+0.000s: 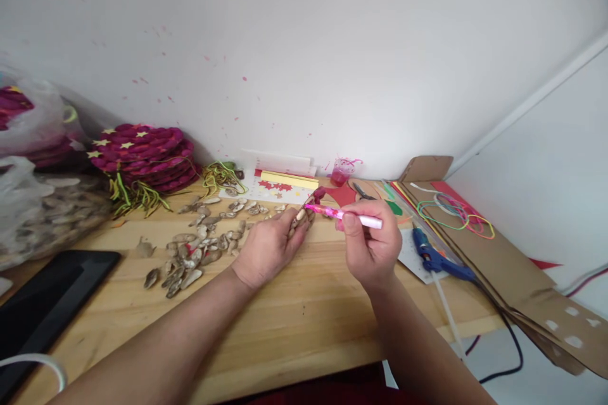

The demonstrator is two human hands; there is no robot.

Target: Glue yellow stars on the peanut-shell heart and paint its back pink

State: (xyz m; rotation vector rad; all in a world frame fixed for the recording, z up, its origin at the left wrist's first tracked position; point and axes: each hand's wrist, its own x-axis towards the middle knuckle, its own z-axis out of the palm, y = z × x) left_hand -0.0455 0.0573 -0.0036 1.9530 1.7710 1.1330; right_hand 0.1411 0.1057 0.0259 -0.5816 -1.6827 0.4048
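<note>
Peanut-shell cluster [301, 218], centre frame, probably light, stiff and brittle, best held by its edges: left hand [267, 244] is gripping it, right hand [371, 239] is pinching pink-stained brush [329, 211].

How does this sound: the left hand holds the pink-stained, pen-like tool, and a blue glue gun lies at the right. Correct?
Not quite: the head view shows the right hand holding the pink-stained, pen-like tool. The blue glue gun does lie at the right.
</note>
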